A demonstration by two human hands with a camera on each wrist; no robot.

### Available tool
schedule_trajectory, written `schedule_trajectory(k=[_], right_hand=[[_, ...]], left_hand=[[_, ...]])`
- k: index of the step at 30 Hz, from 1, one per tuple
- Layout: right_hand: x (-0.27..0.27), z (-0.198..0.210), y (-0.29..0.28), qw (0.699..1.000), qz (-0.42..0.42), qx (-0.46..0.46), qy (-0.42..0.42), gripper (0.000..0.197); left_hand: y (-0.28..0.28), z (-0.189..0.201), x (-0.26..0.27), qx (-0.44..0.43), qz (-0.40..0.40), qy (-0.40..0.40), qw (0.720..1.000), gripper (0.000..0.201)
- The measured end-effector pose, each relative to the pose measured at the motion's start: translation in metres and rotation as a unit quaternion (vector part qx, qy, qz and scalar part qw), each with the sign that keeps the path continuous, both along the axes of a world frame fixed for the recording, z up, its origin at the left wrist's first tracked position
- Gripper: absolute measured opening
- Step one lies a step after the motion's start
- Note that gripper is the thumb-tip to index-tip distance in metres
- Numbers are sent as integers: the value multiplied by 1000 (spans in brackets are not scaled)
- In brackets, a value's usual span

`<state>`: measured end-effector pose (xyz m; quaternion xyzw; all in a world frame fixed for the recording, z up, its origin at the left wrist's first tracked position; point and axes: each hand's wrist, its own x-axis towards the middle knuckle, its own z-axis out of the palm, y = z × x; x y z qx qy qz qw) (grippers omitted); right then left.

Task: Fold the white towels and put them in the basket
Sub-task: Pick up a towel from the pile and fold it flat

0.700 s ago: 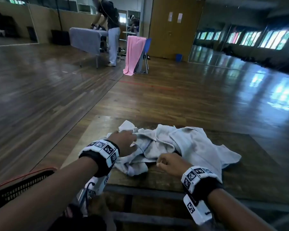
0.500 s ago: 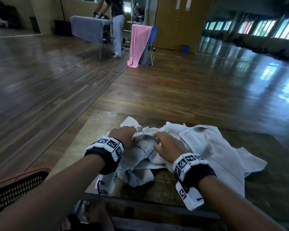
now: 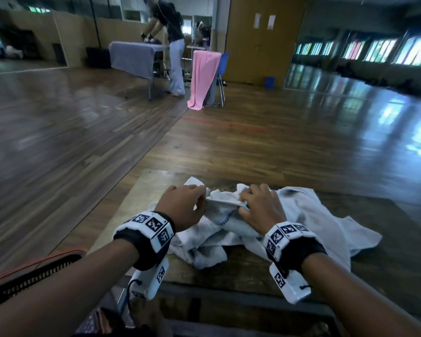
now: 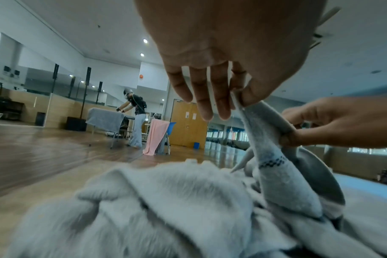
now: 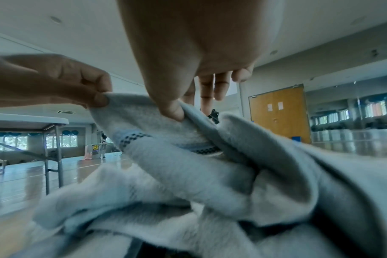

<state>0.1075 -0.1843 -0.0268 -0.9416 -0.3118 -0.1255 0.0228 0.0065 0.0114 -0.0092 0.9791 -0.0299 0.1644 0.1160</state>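
While left hand (image 3: 183, 206) pinches towel (image 3: 223, 210) edge | right hand (image 3: 261, 207) grip clamped alongside

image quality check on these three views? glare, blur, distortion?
Head view: window glare streaks the wooden floor, wide-angle bend at the edges, hands sharp. Left wrist view: near towel pile blurred, left hand looms large. Right wrist view: foreground towel soft, its checkered stripe readable.

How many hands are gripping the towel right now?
2: the left hand and the right hand both pinch the lifted edge of the white towel above the crumpled heap.
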Motion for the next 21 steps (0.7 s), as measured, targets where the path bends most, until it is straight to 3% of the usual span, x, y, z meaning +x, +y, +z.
schedule_trajectory(k=[13,18,21], right_hand=[[-57,173,-90,989,-65,98,-94,17],[-75,231,-127,978,-36,194,-72,9],[-94,264,-147,964,-21,236,-118,4]], left_hand=[[-26,167,-73,-24,-41,-179,983,15],[-14,225,-92,-64,-21,-198,978,27],[-12,256,-110,-68,-21,-213,974,31]])
